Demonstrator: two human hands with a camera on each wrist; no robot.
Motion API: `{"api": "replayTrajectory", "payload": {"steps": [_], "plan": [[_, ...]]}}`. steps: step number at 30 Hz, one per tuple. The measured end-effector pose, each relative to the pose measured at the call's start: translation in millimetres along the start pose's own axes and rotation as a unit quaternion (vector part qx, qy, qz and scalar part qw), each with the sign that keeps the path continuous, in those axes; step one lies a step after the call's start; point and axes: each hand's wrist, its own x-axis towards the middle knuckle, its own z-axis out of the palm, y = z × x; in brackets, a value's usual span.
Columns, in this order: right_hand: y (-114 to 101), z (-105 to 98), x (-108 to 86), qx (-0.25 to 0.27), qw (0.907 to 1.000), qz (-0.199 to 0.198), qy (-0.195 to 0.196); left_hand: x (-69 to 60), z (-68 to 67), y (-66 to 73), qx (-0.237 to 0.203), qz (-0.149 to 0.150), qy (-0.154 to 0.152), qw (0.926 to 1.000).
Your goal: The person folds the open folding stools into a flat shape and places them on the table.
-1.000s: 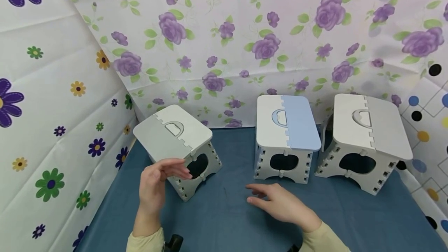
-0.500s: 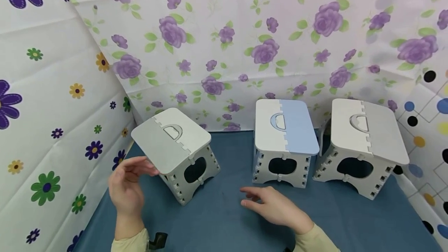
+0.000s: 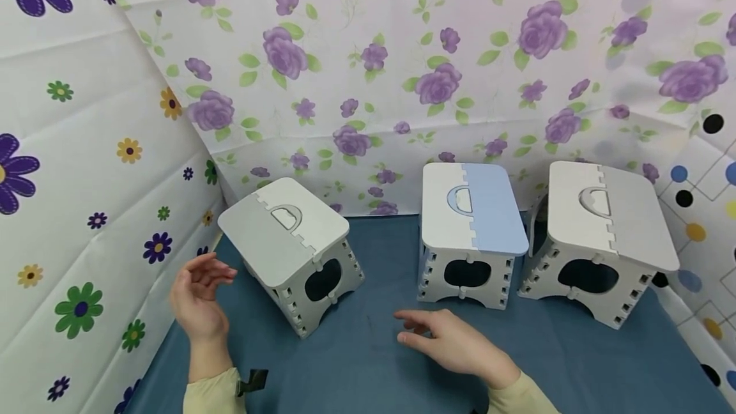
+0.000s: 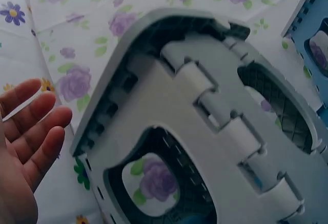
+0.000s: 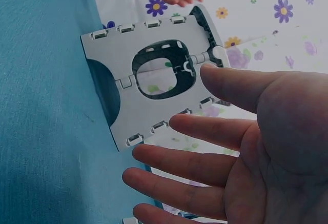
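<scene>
A folding step stool (image 3: 284, 229) with a grey and white top stands unfolded at the left of the table. My left hand (image 3: 201, 302) hovers just left of it, fingers relaxed and apart from the stool, as the left wrist view also shows beside the stool's side panel (image 4: 154, 111). In front of the white-and-blue folding stool (image 3: 471, 209), my right hand (image 3: 454, 344) hangs over the table, holding nothing. Its fingers are loosely extended in the right wrist view, with the left stool's end panel (image 5: 102, 55) beyond them.
Another white-and-grey folding stool (image 3: 609, 216) stands at the right, close to the blue-topped one. A blue cloth (image 3: 368, 375) covers the table. Flower-printed sheets (image 3: 368, 94) hang behind and at the left (image 3: 115, 197); a dotted sheet (image 3: 701, 260) hangs at the right.
My left hand has moved left, from in front of the left stool to beside it. The right hand has barely shifted, and the stools stay where they were.
</scene>
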Motion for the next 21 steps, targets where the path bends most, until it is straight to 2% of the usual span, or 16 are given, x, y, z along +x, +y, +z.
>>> {"api": "replayTrajectory", "payload": {"steps": [3, 6, 10, 13, 16, 18, 21], "plan": [[-0.3, 0.4, -1.7, 0.003, 1.0, -0.002, -0.003, 0.1, -9.5, -6.9, 0.031, -0.055, 0.035, 0.9974], [-3.2, -0.7, -3.8, 0.007, 0.9999, -0.006, -0.005, 0.5, -18.0, -15.8, 0.059, -0.108, 0.064, 0.9903], [-6.2, -1.7, -5.7, 0.01, 0.9999, -0.012, -0.005, 1.3, -27.1, -28.0, 0.1, -0.138, 0.076, 0.9824], [-6.4, -1.2, -6.3, 0.012, 0.9999, -0.011, -0.004, 1.8, -32.9, -36.2, 0.125, -0.161, 0.069, 0.9765], [-6.1, 0.4, -6.3, 0.013, 0.9998, -0.011, -0.008, 2.4, -39.1, -42.8, 0.146, -0.2, 0.049, 0.9676], [-6.0, 1.6, -6.2, 0.015, 0.9997, -0.012, -0.013, 2.7, -43.6, -47.0, 0.161, -0.233, 0.032, 0.9586], [-5.7, 4.4, -5.9, 0.016, 0.9997, -0.012, -0.018, 3.9, -49.9, -53.4, 0.191, -0.284, -0.001, 0.9396]]}}
